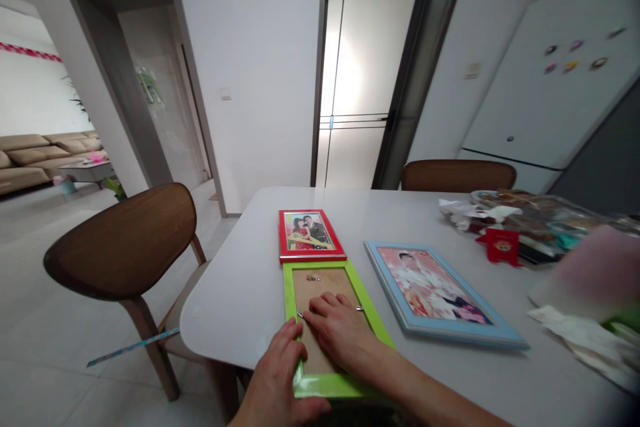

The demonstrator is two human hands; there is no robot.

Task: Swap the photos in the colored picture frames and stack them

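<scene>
A light green picture frame (377,328) lies face down on the table, its brown backboard (316,355) showing. My left hand (277,372) holds the frame's near left corner, fingers along the left side and thumb at the near edge. On the backboard rests my right hand (343,332), fingers bent and slightly apart, fingertips at the small metal clip (301,315) on the left side. Another metal clip (359,309) sits on the right side, and a metal hanger (313,278) near the far end. Touching the green frame's far end is a red picture frame (313,257), photo up.
A light blue picture frame (410,327) lies photo up to the right. Food packages, crumpled tissues (475,213) and a red packet (502,247) crowd the table's right side. Brown chairs stand left (125,247) and behind (457,175) the white table (235,267).
</scene>
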